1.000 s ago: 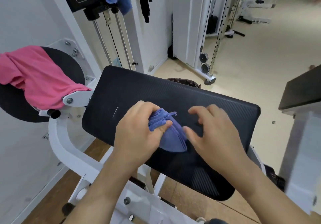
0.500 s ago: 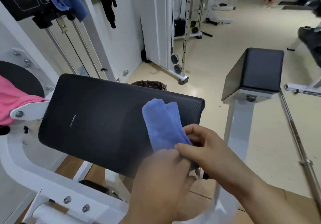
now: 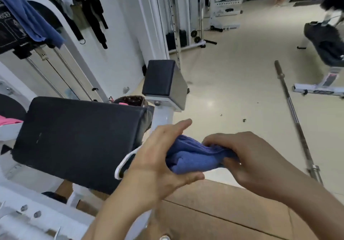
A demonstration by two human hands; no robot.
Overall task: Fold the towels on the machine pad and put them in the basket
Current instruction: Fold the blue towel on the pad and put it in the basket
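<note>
Two black pads show. The large machine pad (image 3: 80,139) fills the lower left, and a smaller pad (image 3: 160,77) stands on a white post behind its right end. One barbell (image 3: 296,120) lies on the pale floor to the right, its near end passing out of sight behind the right forearm. One bench (image 3: 323,44) at the upper right is blurred and cut off by the frame edge.

Two hands hold one folded blue towel (image 3: 195,156) in the air just right of the machine pad, clear of its surface. The left hand (image 3: 160,157) clasps the towel's left end between the thumb beneath and the fingers above. The right hand (image 3: 247,157) has its fingers curled over the right end, gripping it and hiding that end.

Three towels can be counted. One is the held one. A second blue towel (image 3: 31,19) is draped over the machine's top at the upper left. Only a sliver of the pink towel (image 3: 11,121) shows at the left edge.

One basket (image 3: 130,101) sits behind the machine pad's far edge, mostly hidden by it. Only a dark patterned rim and a spot of pink inside are visible, and I cannot tell what the pink is.
</note>
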